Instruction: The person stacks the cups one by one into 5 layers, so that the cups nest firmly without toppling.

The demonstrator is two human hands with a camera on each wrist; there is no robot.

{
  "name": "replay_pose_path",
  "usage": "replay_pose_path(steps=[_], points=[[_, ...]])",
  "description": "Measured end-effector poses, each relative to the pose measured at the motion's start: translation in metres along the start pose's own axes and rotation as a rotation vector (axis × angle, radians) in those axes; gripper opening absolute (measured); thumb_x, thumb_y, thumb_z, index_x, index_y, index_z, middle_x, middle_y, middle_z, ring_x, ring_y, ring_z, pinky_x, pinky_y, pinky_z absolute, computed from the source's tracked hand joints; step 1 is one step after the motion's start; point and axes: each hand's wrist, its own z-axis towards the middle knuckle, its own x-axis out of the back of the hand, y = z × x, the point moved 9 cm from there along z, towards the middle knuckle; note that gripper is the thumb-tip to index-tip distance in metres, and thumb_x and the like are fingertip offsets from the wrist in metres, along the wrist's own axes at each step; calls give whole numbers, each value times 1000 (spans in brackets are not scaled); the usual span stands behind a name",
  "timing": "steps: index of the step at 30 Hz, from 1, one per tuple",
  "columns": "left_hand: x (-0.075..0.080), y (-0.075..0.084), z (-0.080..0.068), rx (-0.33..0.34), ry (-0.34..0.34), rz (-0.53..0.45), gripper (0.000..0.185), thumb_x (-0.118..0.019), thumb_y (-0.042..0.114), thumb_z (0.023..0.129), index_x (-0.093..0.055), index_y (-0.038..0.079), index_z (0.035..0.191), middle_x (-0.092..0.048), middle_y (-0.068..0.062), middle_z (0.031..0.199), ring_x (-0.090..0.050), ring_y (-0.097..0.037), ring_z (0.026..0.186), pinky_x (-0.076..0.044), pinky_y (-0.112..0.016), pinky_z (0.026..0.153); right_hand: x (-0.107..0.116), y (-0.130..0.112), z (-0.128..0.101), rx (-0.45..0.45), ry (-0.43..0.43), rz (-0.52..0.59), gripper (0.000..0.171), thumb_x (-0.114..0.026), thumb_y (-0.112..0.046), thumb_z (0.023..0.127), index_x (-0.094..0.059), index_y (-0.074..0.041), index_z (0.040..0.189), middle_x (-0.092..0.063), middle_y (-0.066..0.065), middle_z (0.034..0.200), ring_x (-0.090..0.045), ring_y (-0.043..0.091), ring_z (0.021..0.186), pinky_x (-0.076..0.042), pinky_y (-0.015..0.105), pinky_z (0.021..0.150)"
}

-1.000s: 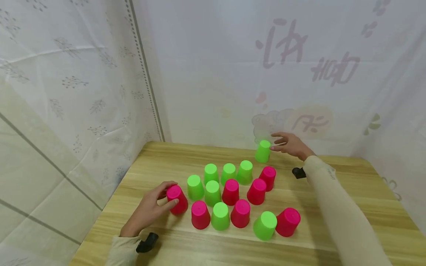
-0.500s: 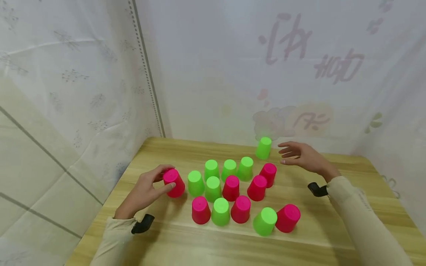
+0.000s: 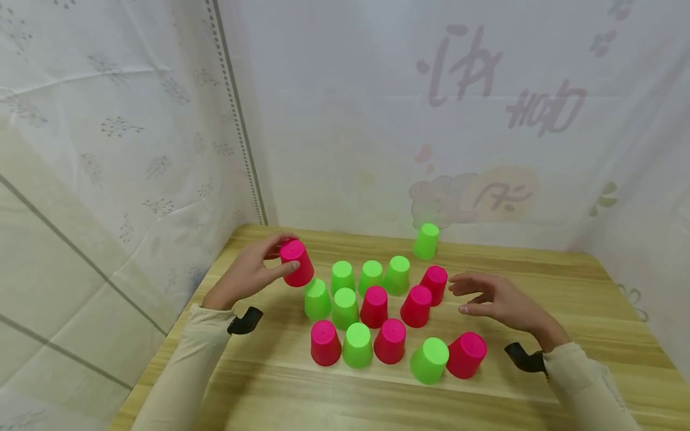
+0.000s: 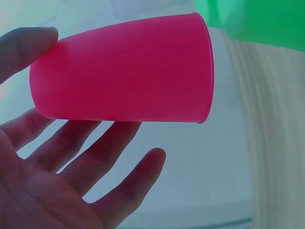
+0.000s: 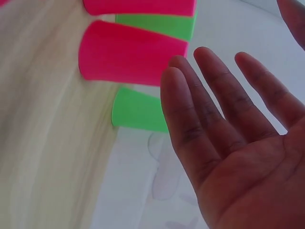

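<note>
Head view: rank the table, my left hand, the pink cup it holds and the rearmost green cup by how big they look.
1. Table
2. Left hand
3. Pink cup
4. Green cup

The cups' true order is unsure: the green one stands farther from the camera.

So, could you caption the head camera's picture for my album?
Left hand holding a pink cup, right hand holding nothing, upside-down green and pink cups on a table.

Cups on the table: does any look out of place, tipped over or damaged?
The green cup near the back edge of the table looks out of place: it stands alone, behind the other standing cups. None on the table is tipped over, and no damage shows.
</note>
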Motion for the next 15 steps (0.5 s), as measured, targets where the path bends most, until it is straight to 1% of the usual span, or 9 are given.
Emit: replay_pose_path(steps=[2, 6, 10, 15], points=[[-3, 3, 12, -9, -20, -20, 47, -64, 39, 85, -50, 19, 126, -61, -1, 116, -62, -22, 106, -51, -42, 92, -6, -2, -6, 7, -12, 3, 47, -70, -29, 82, -52, -25, 125, -63, -4, 117, -60, 1, 104, -55, 24, 80], [-13, 7, 36, -9, -56, -80, 47, -64, 38, 85, -49, 20, 125, -61, -1, 116, -61, -22, 107, -51, -41, 93, -15, -6, -18, 31, -21, -9, 45, -68, -29, 83, -52, -26, 124, -62, -4, 119, -60, 2, 105, -54, 26, 81], [-25, 9, 59, 10, -73, -140, 46, -64, 37, 85, -48, 20, 125, -60, -2, 116, -62, -23, 105, -53, -38, 88, -21, -6, -28, 38, -15, -4, 43, -67, -27, 84, -52, -24, 125, -62, -3, 119, -60, 1, 105, -54, 27, 80], [-40, 13, 87, 17, -89, -170, 44, -65, 31, 85, -48, 17, 124, -60, -5, 118, -62, -26, 106, -56, -36, 83, -26, -1, -37, 17, -11, 28, 44, -68, -26, 84, -52, -22, 124, -62, 0, 118, -60, 0, 103, -54, 25, 79]])
